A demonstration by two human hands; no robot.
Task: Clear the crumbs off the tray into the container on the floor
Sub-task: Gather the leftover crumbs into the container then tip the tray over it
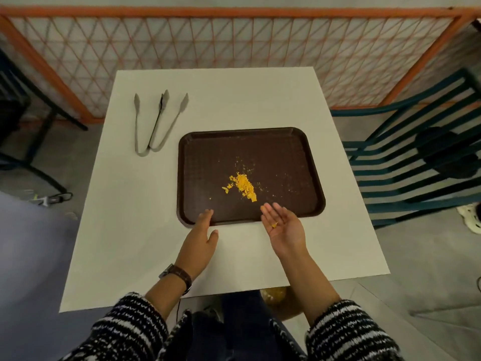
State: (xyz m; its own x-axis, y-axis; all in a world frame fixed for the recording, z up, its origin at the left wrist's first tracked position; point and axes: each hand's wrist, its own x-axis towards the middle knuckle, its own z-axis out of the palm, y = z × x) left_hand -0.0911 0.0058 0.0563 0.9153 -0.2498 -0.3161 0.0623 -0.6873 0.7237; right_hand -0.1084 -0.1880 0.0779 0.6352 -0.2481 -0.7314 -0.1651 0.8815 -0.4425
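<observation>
Head camera looks down on a white table (234,100) with a dark brown tray (286,152) at the centre of the frame, its long sides running left to right. A small heap of yellow crumbs (243,185) lies in the middle of the tray, with finer specks scattered around it, mostly above and to the right.

My left hand (200,238) lies palm down at the tray's lower left corner. Its fingers are straight and together, the fingertips (208,212) rest on the near rim, and the thumb is spread out over the table. It grips nothing. A brown-strapped wristwatch (179,273) sits on that wrist.

My right hand (283,230) is turned palm up at the tray's lower edge, right of centre. Its fingers are relaxed and uncurled and reach over the near rim toward the heap. One yellow crumb (273,225) rests loose on the palm, and nothing is pinched. Both arms wear black-and-white striped sleeves (346,332).

At the bottom of the frame, just below the table's near edge and between my arms, a round tan container (273,295) with something yellowish in it shows on the floor, half hidden by the tabletop.

Metal tongs (137,126) lie spread on the table at the upper left, well apart from the tray. A dark teal slatted chair (416,162) stands at the right, and an orange mesh fence (234,12) runs across the top.
</observation>
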